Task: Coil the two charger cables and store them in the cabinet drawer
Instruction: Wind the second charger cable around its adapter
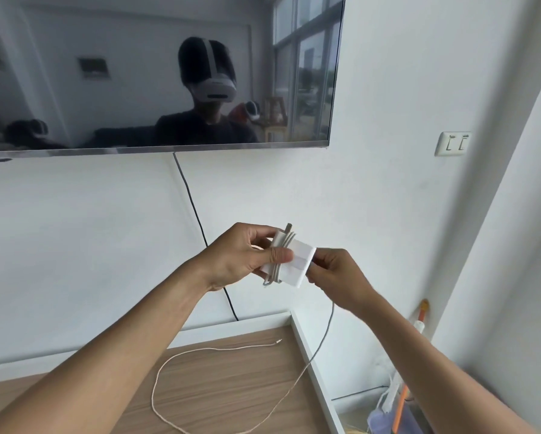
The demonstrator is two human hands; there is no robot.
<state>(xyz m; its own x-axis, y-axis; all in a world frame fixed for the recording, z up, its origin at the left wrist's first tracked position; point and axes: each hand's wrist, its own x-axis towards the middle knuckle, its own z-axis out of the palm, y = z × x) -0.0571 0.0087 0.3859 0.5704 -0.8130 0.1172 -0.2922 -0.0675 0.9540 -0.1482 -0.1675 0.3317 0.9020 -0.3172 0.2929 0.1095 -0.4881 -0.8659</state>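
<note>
Chest-high above the cabinet, my left hand (pixel 244 255) grips a white charger brick (pixel 294 264), thumb pressed over several turns of white cable wound round it. My right hand (pixel 335 274) pinches the brick's right end, where the cable leaves. From there the loose white cable (pixel 322 336) hangs down to the wooden cabinet top (pixel 231 386) and trails across it in a wide loop (pixel 156 380), its small plug end (pixel 278 341) lying near the back edge. A metal plug tip sticks up above the wound turns. No drawer is visible.
A wall-mounted TV (pixel 156 73) fills the upper left, with a black cord (pixel 197 220) running down the wall behind my hands. A wall socket (pixel 452 144) sits at the right. Cleaning tools with orange handles (pixel 400 399) stand in the gap right of the cabinet.
</note>
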